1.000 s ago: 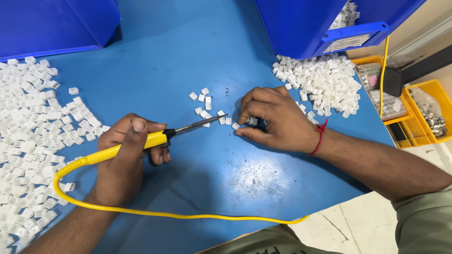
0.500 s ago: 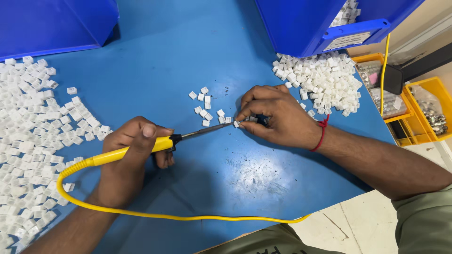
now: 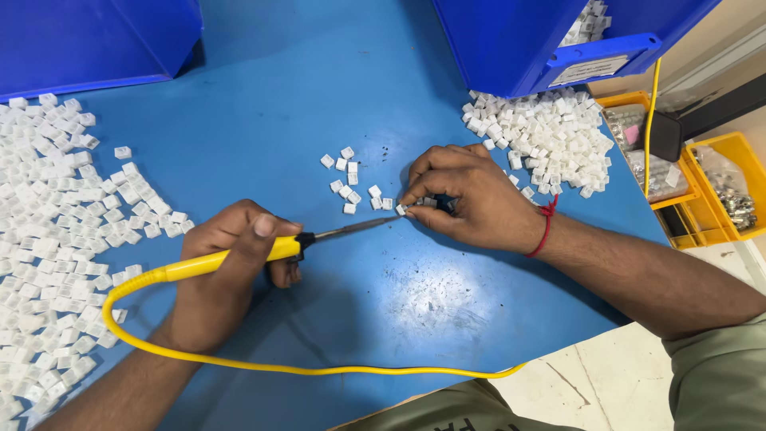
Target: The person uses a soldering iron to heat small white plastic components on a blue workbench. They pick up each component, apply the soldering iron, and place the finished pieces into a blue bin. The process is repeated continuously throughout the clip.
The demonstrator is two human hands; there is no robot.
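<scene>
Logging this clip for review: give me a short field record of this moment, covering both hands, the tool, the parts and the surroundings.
left hand: grips the yellow-handled soldering iron with a dark metal tip
right hand: fingertips pinch one small white plastic square piece
tip: at the pinched piece
loose pieces: a few just left of the right hand
left pile: many white pieces
right pile: beside a blue plastic bin
surface: blue table
cable: yellow cord loops along the table's near edge

Bare tabletop (image 3: 335,88) between white-piece piles (image 3: 56,239)
</scene>
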